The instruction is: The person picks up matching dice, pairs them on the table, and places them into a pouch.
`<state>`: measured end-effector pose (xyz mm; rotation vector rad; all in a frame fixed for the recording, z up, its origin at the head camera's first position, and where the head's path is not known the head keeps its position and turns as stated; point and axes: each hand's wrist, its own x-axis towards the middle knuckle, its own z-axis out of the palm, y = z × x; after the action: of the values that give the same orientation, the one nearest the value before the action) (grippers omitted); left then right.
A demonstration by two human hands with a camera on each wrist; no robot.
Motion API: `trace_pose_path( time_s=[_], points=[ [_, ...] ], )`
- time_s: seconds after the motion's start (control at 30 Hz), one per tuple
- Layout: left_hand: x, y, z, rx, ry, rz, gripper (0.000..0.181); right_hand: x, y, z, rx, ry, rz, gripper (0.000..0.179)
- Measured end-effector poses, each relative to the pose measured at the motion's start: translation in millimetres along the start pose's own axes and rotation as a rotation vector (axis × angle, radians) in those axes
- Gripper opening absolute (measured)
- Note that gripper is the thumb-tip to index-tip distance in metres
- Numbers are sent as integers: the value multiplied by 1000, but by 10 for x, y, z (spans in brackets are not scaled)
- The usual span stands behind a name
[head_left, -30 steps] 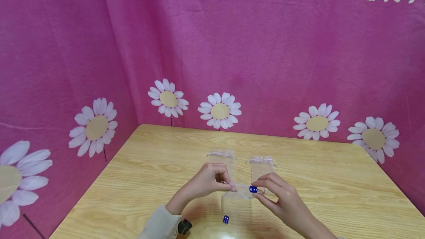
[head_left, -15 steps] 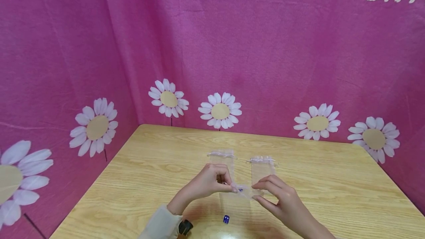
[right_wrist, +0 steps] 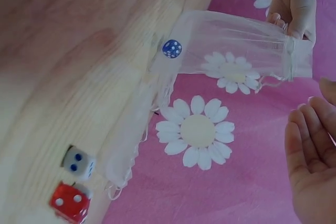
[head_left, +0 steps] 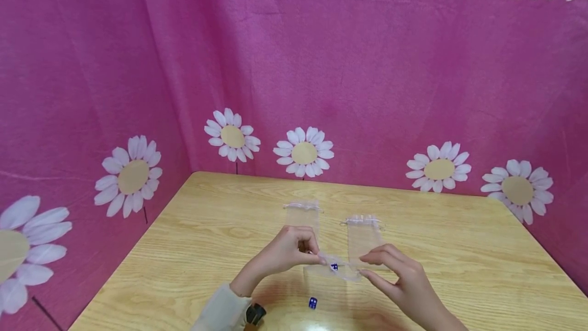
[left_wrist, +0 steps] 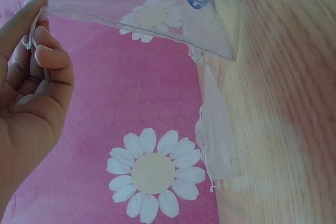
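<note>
My left hand [head_left: 294, 246] pinches the mouth edge of a sheer white organza drawstring bag [right_wrist: 236, 45], which hangs down over the table. Inside, near its bottom, is a blue die with white dots [right_wrist: 171, 49], visible through the mesh. My right hand [head_left: 399, 277] is beside the mouth on the right, thumb and fingers apart, holding nothing. In the right wrist view its fingers [right_wrist: 310, 135] are clear of the fabric. A second blue die [head_left: 313, 303] lies on the table in front of the hanging bag.
Two more organza bags lie flat on the wooden table [head_left: 220, 229]: one behind my left hand [head_left: 302, 218], one behind my right [head_left: 364, 236]. A white die [right_wrist: 79, 162] and a red die [right_wrist: 71, 202] sit beside one bag. A pink daisy-print cloth [head_left: 321, 65] surrounds the table.
The blue die that my right hand held at the mouth has dropped into the bag. My right hand has let go and drawn slightly right; the left keeps its pinch.
</note>
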<state>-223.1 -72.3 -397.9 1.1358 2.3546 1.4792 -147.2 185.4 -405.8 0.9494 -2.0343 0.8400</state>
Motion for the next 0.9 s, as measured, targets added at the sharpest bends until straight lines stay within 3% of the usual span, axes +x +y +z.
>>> trace_pose_path(
  time_s=[0.2, 0.5, 0.8, 0.9],
  points=[
    [2, 10, 0, 4, 16, -32, 15, -81, -64, -3, 45, 39, -28, 17],
    [11, 41, 13, 30, 45, -38, 14, -130, -248, 245, 137, -90, -100, 13],
    [12, 78, -11, 50, 49, -12, 14, -145, -330, 483, 12, -236, -122, 14],
    [8, 85, -16, 53, 55, -11, 15, -136, -326, 550, -47, -336, -98, 12]
  ],
)
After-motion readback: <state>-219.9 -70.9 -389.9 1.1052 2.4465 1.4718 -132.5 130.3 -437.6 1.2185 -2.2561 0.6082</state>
